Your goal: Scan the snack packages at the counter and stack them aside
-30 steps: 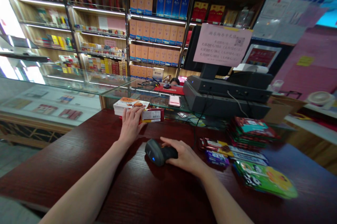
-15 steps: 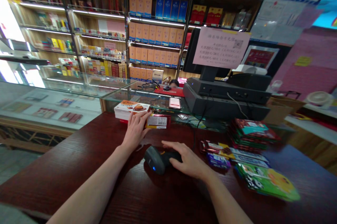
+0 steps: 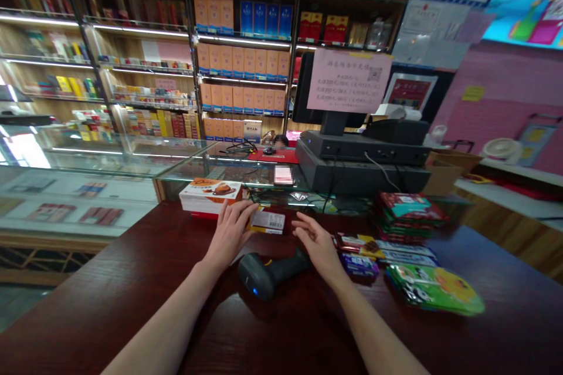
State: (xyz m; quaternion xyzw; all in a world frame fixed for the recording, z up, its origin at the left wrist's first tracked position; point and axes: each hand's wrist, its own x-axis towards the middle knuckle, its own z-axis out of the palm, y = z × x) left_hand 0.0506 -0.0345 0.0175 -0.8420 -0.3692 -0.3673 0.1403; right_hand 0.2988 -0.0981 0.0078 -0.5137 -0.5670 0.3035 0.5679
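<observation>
"What is the left hand doing?"

"The left hand (image 3: 231, 233) has its fingers together against the end of a barcoded packet (image 3: 267, 222). Whether it actually grips the packet, one cannot tell."

"And the right hand?"

"The right hand (image 3: 315, 243) is open, its fingers spread and touching nothing. The packet lies just beyond and to its left, and a barcode scanner (image 3: 268, 274) lies on the desk (image 3: 109, 304) just below it."

"What else is around them?"

"A stack of boxes (image 3: 211, 194) sits just beyond the left hand. Piles of snack packets (image 3: 407, 260) lie right of the right hand, and a cash register (image 3: 363, 155) stands beyond both hands."
</observation>
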